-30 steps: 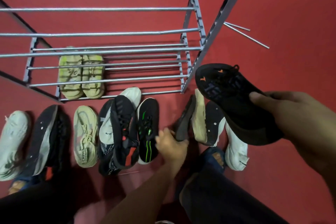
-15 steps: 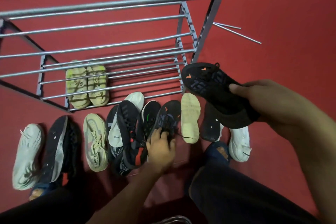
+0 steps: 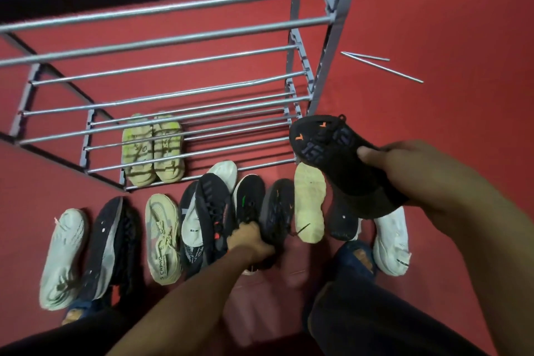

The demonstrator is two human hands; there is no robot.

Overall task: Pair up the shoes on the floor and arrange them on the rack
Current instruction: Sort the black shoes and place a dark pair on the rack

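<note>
My right hand [image 3: 416, 182] holds a black sneaker with orange marks [image 3: 326, 147] in the air, just right of the rack's front corner. Down on the floor, my left hand [image 3: 250, 243] is closed on the heel of its matching black sneaker [image 3: 276, 208], which stands upright in the row. The grey metal rack [image 3: 179, 37] stands behind the row, and a yellow-green pair [image 3: 153, 150] sits on its lowest shelf. Several more shoes lie along the floor: a beige one sole-up [image 3: 309, 202], a cream laced one [image 3: 163, 237] and a white one [image 3: 62, 257].
Two loose metal rods [image 3: 381, 66] lie on the red floor right of the rack. My knees and blue-sandalled feet [image 3: 358, 257] are close behind the shoe row. A white shoe [image 3: 391, 243] lies at the row's right end.
My left hand turned the black shoe from on its side to upright and gripped its heel. The beige shoe beside it now lies sole-up. The view tilted upward.
</note>
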